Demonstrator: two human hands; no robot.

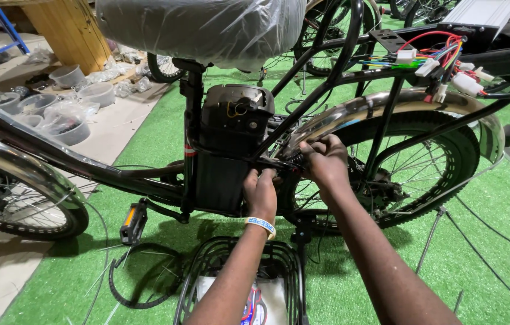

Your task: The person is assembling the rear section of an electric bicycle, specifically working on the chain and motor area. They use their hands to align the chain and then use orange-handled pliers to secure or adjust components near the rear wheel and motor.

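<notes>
1. Black cable bundle (pixel 288 161) sits at the frame joint just behind the battery case (pixel 231 150), under the chrome rear fender (pixel 387 108). Both hands work on it there. It looks thin, flexible and light; likely slippery in its sheath, so best held close to the joint rather than along the loose run.
2. Wire basket (pixel 231 265) lies nearest, on the green turf (pixel 478 241), with a white packet inside.
3. Left hand (pixel 261 189), pale wristband on the wrist, is closed around the lower end of the bundle beside the battery case; fingers curled, pressed together.
4. Right hand (pixel 325 159) pinches the upper part of the bundle against the frame tube, fingertips bunched tight. What exactly lies between them, cannot tell.
5. Rear wheel (pixel 423 162) stands behind the right hand; spokes and a hub are close to the knuckles, so a snag risk.
6. Orange-reflector pedal (pixel 133 221) hangs low left.
7. Plastic-wrapped saddle (pixel 201 27) above.
8. Coloured connector wires (pixel 441 60) dangle loose on the rear rack; fragile plugs, handle by the housings.
9. Far left: grey bowls (pixel 68 75) on the floor.
</notes>
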